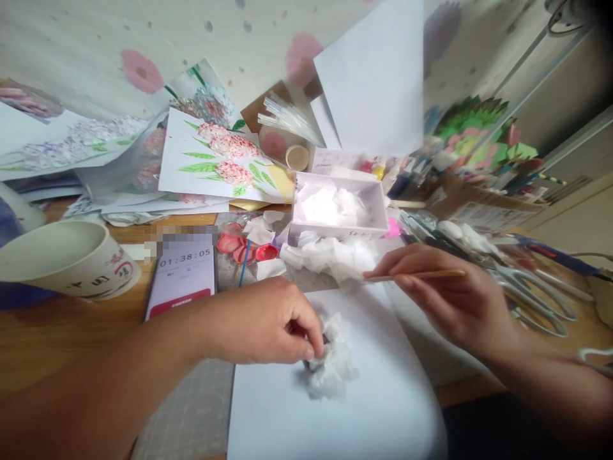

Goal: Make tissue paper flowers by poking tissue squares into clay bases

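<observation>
My left hand (pixel 272 319) is closed, thumb and forefinger pinched at the left edge of a ruffled white tissue-paper cluster (pixel 334 364). Something dark shows by the fingertips, too small to make out. Under the cluster lies a sheet of white paper (pixel 268 415). My right hand (pixel 450 300) is up to the right of it, fingers closed around a thin wooden stick (pixel 431 275). The stick points left, its tip close to a heap of white tissue pieces (pixel 330 255); whether they touch I cannot tell.
Behind the heap stands a small white box (pixel 340 229) of tissue scraps. A phone (pixel 184 268) with a running timer and a paper bowl (pixel 62 255) are at left. Scissors (pixel 536 294) lie at right. Flower pictures (pixel 182 147) lean at the back.
</observation>
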Motion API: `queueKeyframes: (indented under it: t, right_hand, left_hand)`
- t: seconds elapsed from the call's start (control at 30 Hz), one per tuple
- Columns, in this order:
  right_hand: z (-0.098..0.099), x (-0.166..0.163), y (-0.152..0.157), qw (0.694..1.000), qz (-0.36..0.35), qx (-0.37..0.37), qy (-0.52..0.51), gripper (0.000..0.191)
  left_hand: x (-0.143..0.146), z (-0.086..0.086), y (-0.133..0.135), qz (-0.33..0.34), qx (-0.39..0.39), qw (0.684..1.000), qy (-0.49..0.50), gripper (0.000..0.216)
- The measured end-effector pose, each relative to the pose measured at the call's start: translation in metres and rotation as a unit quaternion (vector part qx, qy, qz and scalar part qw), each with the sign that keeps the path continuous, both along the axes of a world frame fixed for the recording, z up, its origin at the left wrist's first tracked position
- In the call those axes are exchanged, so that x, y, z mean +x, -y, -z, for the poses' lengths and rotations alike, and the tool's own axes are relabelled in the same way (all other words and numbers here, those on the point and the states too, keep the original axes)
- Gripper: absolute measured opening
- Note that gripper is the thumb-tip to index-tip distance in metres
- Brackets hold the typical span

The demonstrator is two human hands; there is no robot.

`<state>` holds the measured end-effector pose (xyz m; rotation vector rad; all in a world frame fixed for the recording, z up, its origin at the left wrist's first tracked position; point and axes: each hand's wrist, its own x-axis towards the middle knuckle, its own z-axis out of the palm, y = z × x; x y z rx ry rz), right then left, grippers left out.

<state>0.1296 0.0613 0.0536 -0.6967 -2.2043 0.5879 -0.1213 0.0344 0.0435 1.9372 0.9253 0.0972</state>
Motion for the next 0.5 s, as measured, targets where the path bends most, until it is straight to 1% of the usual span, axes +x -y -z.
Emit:
queueKeyframes:
  t: [0.07, 0.13, 0.2, 0.27, 0.37, 0.5]
  right_hand:
    - [-0.005, -0.008, 0.008, 0.998, -0.026, -0.043, -0.024, 0.011]
    - [-0.009, -0.015, 0.015, 0.993, -0.078, -0.083, -0.019, 0.012]
    - [-0.01, -0.022, 0.02, 0.984, -0.14, -0.112, 0.01, 0.014]
    - [-0.011, -0.026, 0.022, 0.974, -0.184, -0.125, 0.046, 0.015]
    - [-0.012, -0.028, 0.021, 0.968, -0.195, -0.141, 0.078, 0.012]
    - [-0.013, -0.026, 0.017, 0.966, -0.186, -0.18, 0.023, 0.013]
  left_hand:
    - [0.0, 0.0, 0.0, -0.002, 0.002, 1.0, -0.004, 0.02]
    - [-0.001, 0.0, 0.0, -0.003, -0.002, 1.0, -0.003, 0.021]
    - [-0.001, 0.001, 0.0, 0.002, -0.006, 1.0, 0.004, 0.021]
    - [-0.001, 0.001, -0.001, 0.007, -0.007, 1.0, 0.016, 0.022]
    - [-0.001, 0.0, 0.0, 0.01, -0.004, 1.0, 0.027, 0.024]
    - [0.0, -0.002, 0.0, 0.005, -0.015, 1.0, 0.024, 0.024]
